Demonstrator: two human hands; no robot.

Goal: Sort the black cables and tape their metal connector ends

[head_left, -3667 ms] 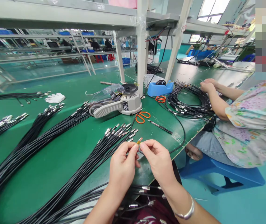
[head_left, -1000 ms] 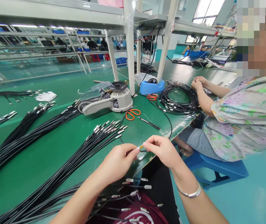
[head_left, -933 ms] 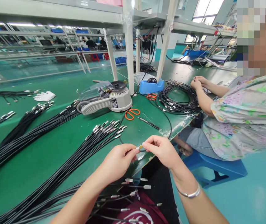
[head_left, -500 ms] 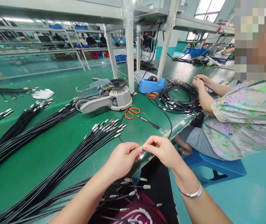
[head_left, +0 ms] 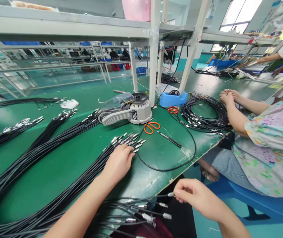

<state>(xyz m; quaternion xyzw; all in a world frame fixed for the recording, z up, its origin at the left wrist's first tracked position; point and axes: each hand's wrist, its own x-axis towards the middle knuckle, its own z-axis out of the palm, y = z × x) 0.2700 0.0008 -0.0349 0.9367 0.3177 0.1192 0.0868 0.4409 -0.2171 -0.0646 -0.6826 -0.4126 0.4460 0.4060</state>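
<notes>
My left hand (head_left: 119,162) is over the tips of a bundle of black cables (head_left: 91,168) on the green table. Its curled fingers close on a cable end, whose silver connector (head_left: 136,150) shows at the fingertips. Lower right, past the table's front edge, my right hand (head_left: 196,197) pinches a thin black cable just behind its metal connector (head_left: 170,194). More loose cables with silver connectors (head_left: 146,217) lie over my lap, below both hands. A single black cable (head_left: 166,170) curves across the table between the hands and the tools.
A grey tape dispenser (head_left: 141,112), orange-handled scissors (head_left: 152,127), a pen-like cutter (head_left: 169,139) and a blue tape holder (head_left: 173,99) stand beyond my hands. More cable bundles (head_left: 44,140) lie left. A seated co-worker's hands (head_left: 228,96) are at a coiled cable bundle (head_left: 203,115); a blue stool (head_left: 250,198) is right.
My hands, together at a small metal end before, have parted. The left moved left onto the bundle tips; the right moved down and right to a lap cable. The view shifted left.
</notes>
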